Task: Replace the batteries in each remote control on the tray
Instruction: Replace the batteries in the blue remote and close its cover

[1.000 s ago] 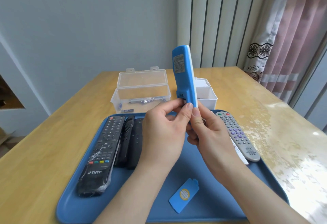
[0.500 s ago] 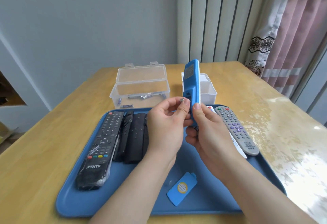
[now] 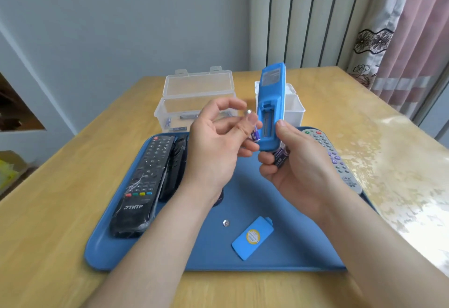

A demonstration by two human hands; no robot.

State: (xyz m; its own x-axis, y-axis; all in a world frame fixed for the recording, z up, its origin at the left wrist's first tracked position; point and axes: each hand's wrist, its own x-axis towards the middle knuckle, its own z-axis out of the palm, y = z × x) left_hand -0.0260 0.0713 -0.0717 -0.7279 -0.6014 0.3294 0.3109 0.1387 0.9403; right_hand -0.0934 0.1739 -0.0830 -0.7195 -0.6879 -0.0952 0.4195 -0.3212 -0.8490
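Note:
My right hand (image 3: 298, 162) grips a blue remote (image 3: 271, 103) upright by its lower end, its open battery compartment facing me. A purple battery (image 3: 281, 158) is also tucked in that hand's fingers below the remote. My left hand (image 3: 216, 142) pinches another purple battery (image 3: 254, 134) with a silver tip, just left of the compartment. The remote's blue battery cover (image 3: 252, 237) lies on the blue tray (image 3: 170, 254) in front.
Black remotes (image 3: 143, 181) lie along the tray's left side and a grey remote (image 3: 336, 164) on its right. Behind the tray stand an open clear box (image 3: 194, 98) holding batteries and a white box (image 3: 295, 111). The tray sits on a wooden table (image 3: 60, 210).
The blue remote has turned so its open back faces me. My left hand has drawn away from the compartment with a battery between its fingers.

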